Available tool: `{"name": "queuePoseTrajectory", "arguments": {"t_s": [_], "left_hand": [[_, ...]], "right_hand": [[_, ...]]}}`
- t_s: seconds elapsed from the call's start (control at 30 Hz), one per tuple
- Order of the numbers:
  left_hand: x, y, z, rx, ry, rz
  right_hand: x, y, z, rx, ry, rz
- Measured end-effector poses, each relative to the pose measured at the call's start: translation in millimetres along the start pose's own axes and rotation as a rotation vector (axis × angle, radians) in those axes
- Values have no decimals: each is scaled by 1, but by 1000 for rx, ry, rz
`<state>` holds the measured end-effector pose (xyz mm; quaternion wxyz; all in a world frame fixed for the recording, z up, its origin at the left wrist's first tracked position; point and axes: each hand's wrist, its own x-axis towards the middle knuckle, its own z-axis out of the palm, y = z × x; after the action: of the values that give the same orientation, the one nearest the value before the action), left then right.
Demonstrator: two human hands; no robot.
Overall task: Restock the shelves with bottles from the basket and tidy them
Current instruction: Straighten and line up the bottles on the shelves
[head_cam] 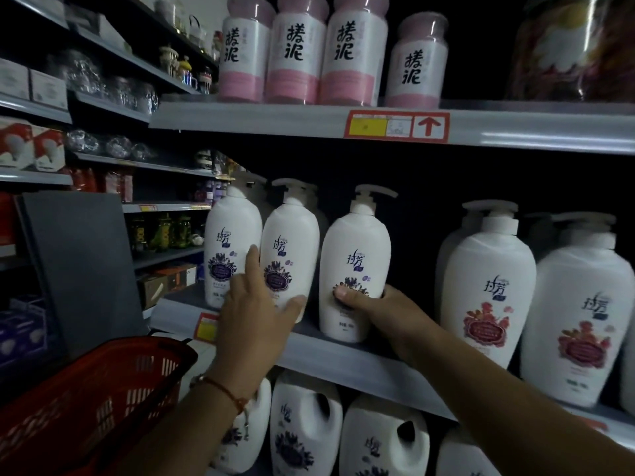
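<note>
Three white pump bottles with purple labels stand on the middle shelf (343, 359). My left hand (254, 314) wraps the lower part of the middle purple-label bottle (290, 242), fingers between it and the left purple-label bottle (230, 235), thumb across its front. My right hand (371, 304) grips the base of the right purple-label bottle (355, 249), thumb on its label. The red basket (89, 407) hangs at the lower left under my left forearm; its inside is not visible.
Two white pump bottles with red labels (488, 280) stand to the right on the same shelf. Pink-capped bottles (295, 53) line the shelf above. White jugs (302, 424) fill the shelf below. A side aisle of shelves with glassware runs off to the left.
</note>
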<state>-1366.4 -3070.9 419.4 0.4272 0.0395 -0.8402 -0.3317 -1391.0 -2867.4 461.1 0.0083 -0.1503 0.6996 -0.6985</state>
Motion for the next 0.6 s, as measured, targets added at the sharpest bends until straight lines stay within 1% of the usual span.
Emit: {"name": "queuePoseTrajectory", "arguments": {"t_s": [0.07, 0.13, 0.2, 0.3, 0.4, 0.6], "left_hand": [[4, -8, -15, 34, 101, 60], [16, -18, -24, 99, 176, 59], [28, -27, -27, 147, 160, 6], [36, -35, -23, 118, 87, -54], [39, -48, -19, 95, 49, -58], [40, -60, -17, 139, 18, -47]], "right_hand": [[-2, 1, 1, -18, 10, -40], [-2, 2, 1, -26, 8, -70], [-3, 2, 2, -31, 5, -91], [-4, 2, 3, -37, -7, -112], [-4, 2, 3, -40, -30, -117], [-2, 3, 5, -75, -46, -137]]}}
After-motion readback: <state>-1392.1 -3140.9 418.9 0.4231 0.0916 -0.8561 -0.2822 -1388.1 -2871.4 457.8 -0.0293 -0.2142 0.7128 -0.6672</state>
